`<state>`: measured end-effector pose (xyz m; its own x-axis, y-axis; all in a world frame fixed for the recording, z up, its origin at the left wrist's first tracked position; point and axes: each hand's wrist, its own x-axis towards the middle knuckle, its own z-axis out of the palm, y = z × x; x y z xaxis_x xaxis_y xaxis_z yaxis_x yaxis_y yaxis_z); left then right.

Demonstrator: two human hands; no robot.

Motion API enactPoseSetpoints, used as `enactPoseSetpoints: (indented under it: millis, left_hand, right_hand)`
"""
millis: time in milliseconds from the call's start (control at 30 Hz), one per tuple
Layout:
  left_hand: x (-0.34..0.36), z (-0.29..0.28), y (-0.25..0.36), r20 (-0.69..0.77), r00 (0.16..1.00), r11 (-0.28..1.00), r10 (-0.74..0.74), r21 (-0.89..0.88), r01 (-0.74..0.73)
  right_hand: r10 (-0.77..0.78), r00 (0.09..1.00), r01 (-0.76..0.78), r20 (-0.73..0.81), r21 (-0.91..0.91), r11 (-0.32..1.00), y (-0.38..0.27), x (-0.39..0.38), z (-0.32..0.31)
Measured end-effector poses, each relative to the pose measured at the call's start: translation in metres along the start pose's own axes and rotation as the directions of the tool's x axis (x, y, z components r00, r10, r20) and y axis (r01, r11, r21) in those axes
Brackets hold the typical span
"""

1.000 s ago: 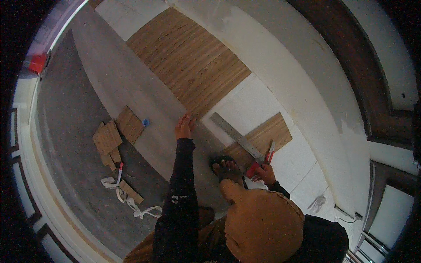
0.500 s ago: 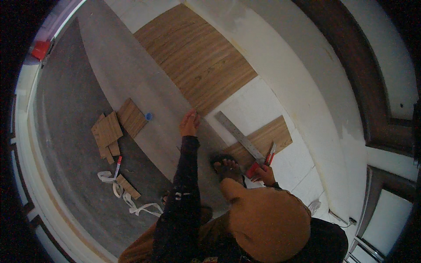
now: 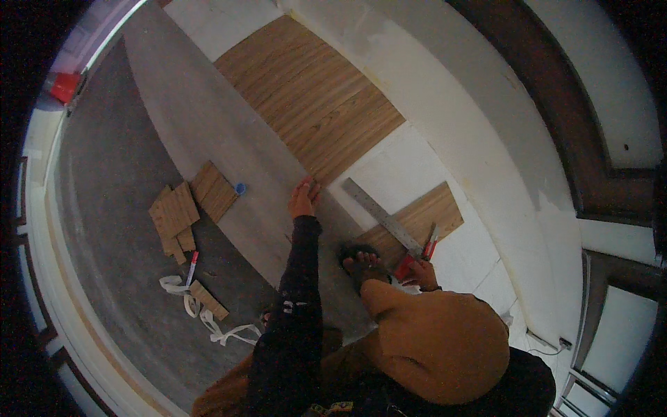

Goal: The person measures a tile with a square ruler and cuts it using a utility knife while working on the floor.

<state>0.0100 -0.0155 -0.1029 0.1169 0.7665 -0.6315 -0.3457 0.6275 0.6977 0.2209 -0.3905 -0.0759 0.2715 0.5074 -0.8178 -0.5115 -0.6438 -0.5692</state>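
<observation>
Wood-grain brown flooring planks (image 3: 313, 104), laid side by side as one large panel, lie on the pale underlay (image 3: 208, 125) in the upper middle of the view, and the left hand (image 3: 303, 198) rests at the panel's near corner with its fingers spread flat and touching the edge, gripping nothing. A long grey metal straightedge (image 3: 382, 217) lies slantwise just right of that hand, running from the white floor strip onto a smaller separate piece of the same wood-grain plank (image 3: 424, 219). The right hand (image 3: 419, 272) sits at the lower end of the straightedge, closed around a red-handled cutting tool (image 3: 410, 263); how tightly the fingers close is hard to make out. A sandalled foot (image 3: 361, 260) stands between the two hands on the grey floor, just beside the smaller plank piece. Well to the left, a cluster of short brown plank offcuts (image 3: 184, 212) lies on the dark grey floor, with a small blue cap (image 3: 240, 188) just beside them, a red-and-white marker (image 3: 192, 267) below, and a loose white strip of fabric (image 3: 201, 316) curled near a further offcut. A red container (image 3: 64, 87) stands far off at the upper left edge.
</observation>
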Motion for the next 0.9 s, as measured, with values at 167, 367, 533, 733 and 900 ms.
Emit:
enactPoseSetpoints:
  millis: [167, 367, 533, 733, 900]
  left_hand:
    - [0.004, 0.003, 0.001, 0.017, 1.0, 0.999, 0.018, -0.043, -0.017]
    - [0.015, 0.001, -0.01, 0.037, 0.997, 0.969, -0.064, -0.235, 0.071]
    - [0.034, 0.005, -0.039, 0.07, 0.988, 0.914, -0.139, -0.375, 0.155]
    - [0.057, -0.034, -0.025, 0.066, 0.995, 0.944, -0.075, -0.316, 0.092]
    - [0.014, 0.007, -0.018, -0.062, 0.98, 0.931, -0.187, -0.328, 0.157]
  right_hand:
    - [0.046, 0.998, -0.047, -0.041, -0.024, 0.999, -0.007, -0.003, 0.012]
    - [-0.236, 0.96, 0.208, -0.153, -0.176, 0.962, -0.018, -0.017, 0.028]
    - [-0.119, 0.993, 0.11, -0.009, -0.323, 0.94, -0.009, -0.014, -0.003]
    - [-0.2, 0.979, 0.196, -0.044, -0.083, 0.977, -0.015, -0.017, 0.041]
    - [-0.128, 0.985, 0.101, -0.115, -0.217, 0.971, -0.024, -0.03, 0.023]
